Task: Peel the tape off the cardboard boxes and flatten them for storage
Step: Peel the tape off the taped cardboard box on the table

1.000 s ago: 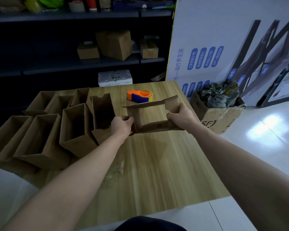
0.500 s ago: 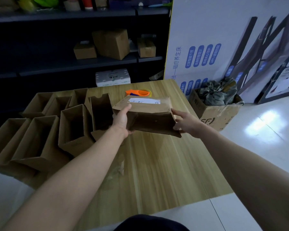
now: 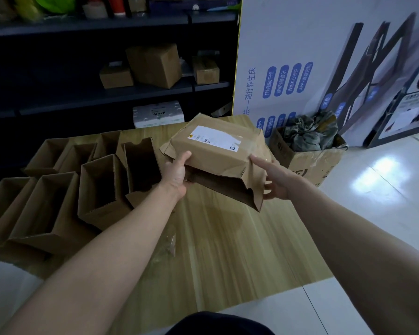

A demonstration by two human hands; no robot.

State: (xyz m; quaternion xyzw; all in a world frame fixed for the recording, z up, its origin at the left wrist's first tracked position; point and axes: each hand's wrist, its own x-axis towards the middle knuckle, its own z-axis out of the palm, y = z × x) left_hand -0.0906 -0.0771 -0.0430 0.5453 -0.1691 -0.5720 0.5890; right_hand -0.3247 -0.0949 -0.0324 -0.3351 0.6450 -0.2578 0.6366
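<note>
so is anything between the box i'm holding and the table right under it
Nothing visible. The box, held between the left hand and right hand, hangs over bare table. The open boxes stand to its left; a clear scrap lies nearer you.

I see one cardboard box (image 3: 218,153) held above the surface (image 3: 228,250), tilted, its white-labelled face up and dented. Its open end faces me, with a ragged flap hanging at the right. My left hand (image 3: 176,175) grips its left edge; my right hand (image 3: 275,182) presses its right side. Left of it, opened boxes (image 3: 99,189) sit clustered, touching.
</note>
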